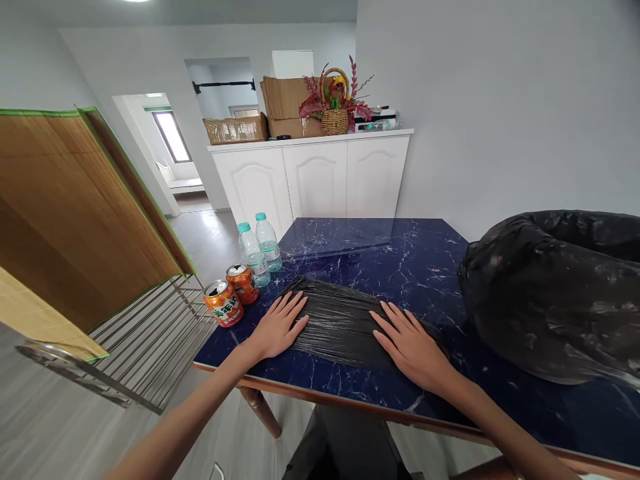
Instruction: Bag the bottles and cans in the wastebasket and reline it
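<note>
A black plastic bag [336,323] lies flattened on the blue marbled table [425,270], wrinkled lengthwise between my hands. My left hand [279,327] presses flat on its left end, fingers spread. On the right end rests my right hand [411,343], palm down with the fingers stretched out. Neither hand grips anything. Just beyond my left hand stand two orange drink cans [223,303] with opened tops. Behind the cans are two clear plastic bottles [269,241] with teal caps, both upright.
A large black bin liner [545,300] bulges over the table's right side. Left of the table stands a metal rack [170,313] draped with bamboo mats [95,213]. A white cabinet [320,177] beyond the table bears cardboard boxes [237,130] and a flower basket [335,122].
</note>
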Action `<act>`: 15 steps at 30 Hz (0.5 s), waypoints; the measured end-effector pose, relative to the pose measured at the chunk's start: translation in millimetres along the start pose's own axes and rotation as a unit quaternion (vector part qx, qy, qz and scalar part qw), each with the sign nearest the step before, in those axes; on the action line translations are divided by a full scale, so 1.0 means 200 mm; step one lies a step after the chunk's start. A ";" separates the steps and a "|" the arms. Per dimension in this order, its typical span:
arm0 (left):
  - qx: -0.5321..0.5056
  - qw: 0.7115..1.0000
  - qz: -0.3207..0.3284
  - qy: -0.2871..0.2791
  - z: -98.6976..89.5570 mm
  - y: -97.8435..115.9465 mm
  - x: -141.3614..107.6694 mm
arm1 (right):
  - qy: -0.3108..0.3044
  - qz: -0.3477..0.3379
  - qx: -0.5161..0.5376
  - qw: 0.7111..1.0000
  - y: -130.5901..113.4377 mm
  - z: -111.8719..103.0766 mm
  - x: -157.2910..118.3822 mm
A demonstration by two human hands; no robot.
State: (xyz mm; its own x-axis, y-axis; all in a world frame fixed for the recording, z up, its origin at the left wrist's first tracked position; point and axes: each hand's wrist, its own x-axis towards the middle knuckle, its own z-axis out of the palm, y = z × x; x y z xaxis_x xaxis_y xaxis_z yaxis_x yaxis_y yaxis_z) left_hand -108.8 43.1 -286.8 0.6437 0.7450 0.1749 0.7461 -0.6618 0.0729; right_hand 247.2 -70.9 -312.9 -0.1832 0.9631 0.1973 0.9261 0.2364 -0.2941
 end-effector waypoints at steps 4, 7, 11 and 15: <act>-0.002 1.000 -0.004 0.002 0.00 0.01 0.00 | 0.004 -0.008 -0.008 1.000 0.00 0.00 0.00; -0.001 1.000 -0.007 -0.004 -0.01 0.02 -0.01 | -0.003 -0.005 -0.011 1.000 0.00 -0.01 -0.01; 0.002 1.000 -0.012 -0.010 -0.01 0.02 -0.01 | -0.010 -0.001 -0.010 1.000 0.00 -0.02 -0.01; -0.001 1.000 -0.012 -0.004 -0.01 0.03 0.00 | -0.018 -0.004 -0.015 1.000 0.00 -0.01 -0.01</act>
State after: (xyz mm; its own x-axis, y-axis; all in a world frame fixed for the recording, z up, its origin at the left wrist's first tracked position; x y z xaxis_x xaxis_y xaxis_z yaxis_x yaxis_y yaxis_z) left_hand -105.7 38.8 -284.9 0.6272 0.7612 0.1650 0.7610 -0.6440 0.0781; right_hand 249.2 -72.6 -310.9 -0.2025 0.9650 0.1665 0.9339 0.2414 -0.2637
